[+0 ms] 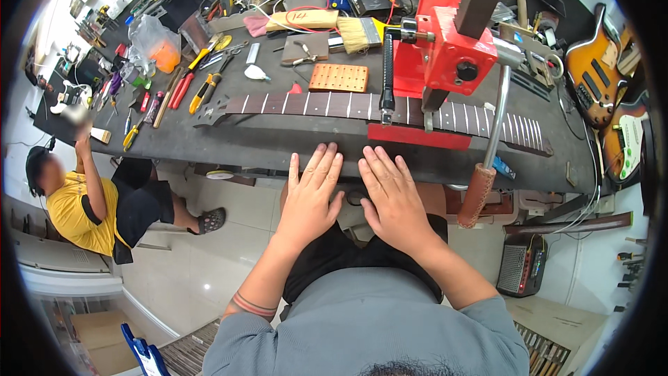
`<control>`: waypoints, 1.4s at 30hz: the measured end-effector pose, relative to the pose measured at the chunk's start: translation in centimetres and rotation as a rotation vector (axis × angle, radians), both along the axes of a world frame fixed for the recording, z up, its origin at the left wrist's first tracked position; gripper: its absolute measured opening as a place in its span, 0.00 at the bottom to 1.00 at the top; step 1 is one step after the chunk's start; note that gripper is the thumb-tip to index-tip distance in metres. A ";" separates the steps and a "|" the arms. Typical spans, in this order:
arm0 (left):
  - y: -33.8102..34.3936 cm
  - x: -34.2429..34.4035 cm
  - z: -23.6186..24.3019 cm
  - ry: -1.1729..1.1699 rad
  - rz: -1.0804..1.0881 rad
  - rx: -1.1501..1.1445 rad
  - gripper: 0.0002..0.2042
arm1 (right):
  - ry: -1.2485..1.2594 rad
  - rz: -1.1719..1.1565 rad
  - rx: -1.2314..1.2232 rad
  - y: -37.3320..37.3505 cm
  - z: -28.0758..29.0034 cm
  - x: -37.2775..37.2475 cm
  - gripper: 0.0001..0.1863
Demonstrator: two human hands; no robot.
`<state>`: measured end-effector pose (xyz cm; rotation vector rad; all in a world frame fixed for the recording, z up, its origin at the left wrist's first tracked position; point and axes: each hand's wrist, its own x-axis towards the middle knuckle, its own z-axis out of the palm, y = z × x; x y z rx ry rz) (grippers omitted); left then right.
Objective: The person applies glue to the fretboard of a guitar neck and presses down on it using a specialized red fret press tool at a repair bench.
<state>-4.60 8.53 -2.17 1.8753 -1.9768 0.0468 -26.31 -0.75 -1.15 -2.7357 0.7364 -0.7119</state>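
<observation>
My left hand (310, 196) and my right hand (395, 198) rest palm down at the front edge of the dark workbench (250, 139). Fingers on both are stretched out, and neither holds anything. Just beyond them a guitar neck (306, 105) with metal frets lies fretboard up across the bench. Its right part runs under a red arbor press (452, 52), whose ram comes down over the fretboard. To the right of my right hand hangs the press's lever, ending in a brown handle (478, 195).
Behind the neck lie a drilled wooden block (338, 78), a brush (360, 34), yellow-handled pliers (203, 94) and red-handled pliers (182, 89). Electric guitars (595, 73) stand at the right. A person in a yellow shirt (83, 212) sits at the left. A small amplifier (520, 264) stands below right.
</observation>
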 end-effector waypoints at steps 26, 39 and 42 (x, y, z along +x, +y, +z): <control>-3.1 0.8 -8.6 -0.059 0.119 -0.512 0.36 | -0.130 -0.154 -0.278 -1.4 -6.5 2.3 0.43; -3.1 0.5 -5.8 0.077 0.105 -0.529 0.22 | -0.255 -0.206 -0.246 -1.0 -5.3 3.1 0.29; -3.1 0.6 -6.0 0.073 0.115 -0.543 0.23 | -0.204 -0.163 -0.141 -1.1 -2.9 3.3 0.27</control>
